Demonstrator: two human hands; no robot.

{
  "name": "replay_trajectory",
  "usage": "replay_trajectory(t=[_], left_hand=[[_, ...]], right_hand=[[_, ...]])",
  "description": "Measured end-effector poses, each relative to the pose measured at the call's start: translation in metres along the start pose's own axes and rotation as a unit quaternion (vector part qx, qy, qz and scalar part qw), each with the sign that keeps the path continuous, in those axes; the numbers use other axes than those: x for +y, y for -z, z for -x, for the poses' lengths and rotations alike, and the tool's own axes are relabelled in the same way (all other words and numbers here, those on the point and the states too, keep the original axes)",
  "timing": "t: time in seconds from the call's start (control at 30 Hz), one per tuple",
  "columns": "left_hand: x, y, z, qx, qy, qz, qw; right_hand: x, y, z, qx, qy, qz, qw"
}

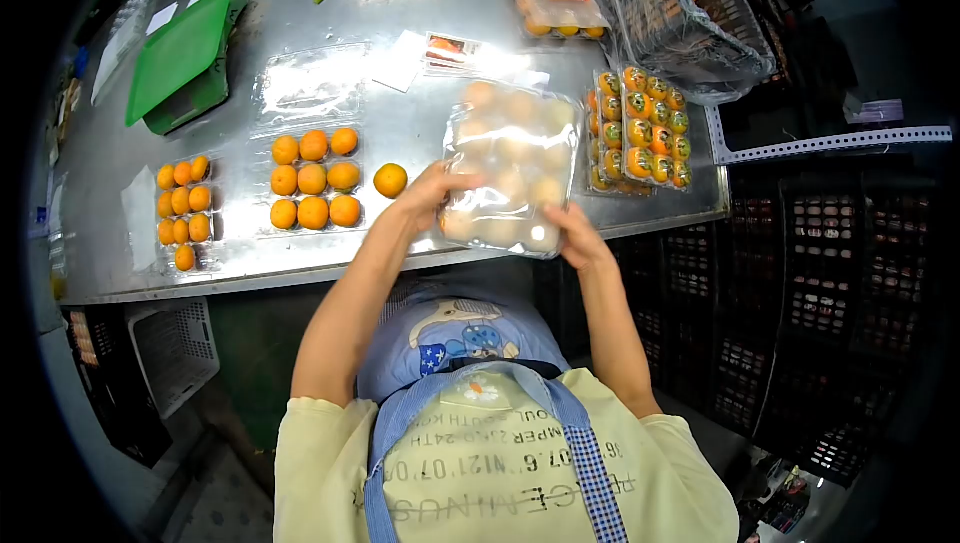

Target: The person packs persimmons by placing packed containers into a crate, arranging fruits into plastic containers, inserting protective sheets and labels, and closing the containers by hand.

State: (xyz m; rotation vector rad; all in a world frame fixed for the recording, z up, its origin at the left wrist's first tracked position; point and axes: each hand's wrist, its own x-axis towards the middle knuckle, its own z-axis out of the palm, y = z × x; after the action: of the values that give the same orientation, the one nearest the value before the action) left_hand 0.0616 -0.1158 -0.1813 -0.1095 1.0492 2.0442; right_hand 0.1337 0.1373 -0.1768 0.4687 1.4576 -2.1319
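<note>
Fruit pack (512,158) of clear plastic is in front of the person, between the two hands, at the near side of the metal table (430,260). Its long axis goes from the body outward over the table, and the far end leans a little to the right. So the long sides face left and right, and one short side faces the body.

Both hands touch it. The left hand (428,193) grasps the left long side, with the thumb lying over the top face. The right hand (577,236) grasps at the near right corner, closer to the body than the left one. Neither hand is released. The fingers below are hidden, so I cannot tell how far they go under. The pack seems lifted, but whether its bottom touches the table, I cannot tell. Pale round fruits show through the plastic, blurred by shine.

Just left of the left hand is one loose orange (390,180). Beyond it, more to the left, is an open tray (356,233) with nine oranges in three rows; its lid (310,88) is spread on the far side. To the right of the pack, well apart from the right hand, are packs of orange-green fruits (655,133). Paper cards (452,51) lie on the far left side of the pack.
</note>
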Motion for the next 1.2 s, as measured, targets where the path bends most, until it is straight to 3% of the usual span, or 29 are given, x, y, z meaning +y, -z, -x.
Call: replay_trajectory(t=[0.1,0.17,0.27,0.37,0.47,0.57,0.6,0.67,0.7,0.73,0.77,0.83,0.9,0.93,1.03,1.2], left_hand=[[0.029,0.006,-0.025,-0.024,0.062,-0.151,0.986],[0.041,0.001,-0.030,0.141,0.018,-0.261,0.955],[0.011,0.054,-0.047,0.284,-0.082,-0.305,0.905],[-0.011,0.081,-0.027,0.352,-0.034,-0.392,0.849],[-0.009,0.065,-0.013,0.382,-0.051,-0.455,0.803],[-0.021,0.058,-0.017,0.363,-0.104,-0.497,0.781],[-0.029,0.056,-0.019,0.375,-0.131,-0.481,0.781],[-0.034,0.038,-0.007,0.387,-0.203,-0.487,0.757],[-0.038,0.027,0.002,0.392,-0.238,-0.488,0.743],[-0.044,0.016,0.011,0.397,-0.214,-0.449,0.771],[-0.050,0.005,0.020,0.400,-0.191,-0.410,0.797],[-0.063,-0.004,0.025,0.387,-0.103,-0.266,0.877],[-0.083,-0.004,0.017,0.339,0.021,-0.041,0.940],[-0.090,0.000,0.010,0.324,-0.010,-0.023,0.946],[-0.104,0.014,-0.011,0.301,-0.087,0.034,0.949],[-0.119,0.020,-0.024,0.356,-0.147,0.111,0.916]], right_hand=[[0.021,-0.029,0.005,0.024,0.022,-0.166,0.986],[0.035,-0.033,-0.002,0.038,0.016,-0.218,0.975],[0.050,-0.040,-0.023,0.070,0.003,-0.262,0.963],[0.054,-0.058,-0.038,0.079,0.003,-0.339,0.937],[0.068,-0.069,-0.063,0.060,0.047,-0.383,0.921],[0.073,-0.062,-0.076,0.012,-0.096,-0.280,0.955],[0.071,-0.058,-0.070,-0.049,-0.119,-0.155,0.979],[0.038,-0.063,-0.047,-0.079,-0.098,0.092,0.988],[0.022,-0.065,-0.038,-0.094,-0.086,0.215,0.968],[0.016,-0.064,-0.037,-0.030,0.121,0.438,0.890],[0.014,-0.056,-0.043,0.007,0.321,0.584,0.745],[-0.006,-0.061,-0.058,-0.008,0.410,0.641,0.649],[-0.007,-0.070,-0.077,-0.061,0.416,0.718,0.554],[-0.008,-0.076,-0.086,-0.087,0.418,0.752,0.502],[0.003,-0.079,-0.112,-0.118,0.424,0.779,0.447],[-0.007,-0.091,-0.114,-0.174,0.349,0.813,0.433]])
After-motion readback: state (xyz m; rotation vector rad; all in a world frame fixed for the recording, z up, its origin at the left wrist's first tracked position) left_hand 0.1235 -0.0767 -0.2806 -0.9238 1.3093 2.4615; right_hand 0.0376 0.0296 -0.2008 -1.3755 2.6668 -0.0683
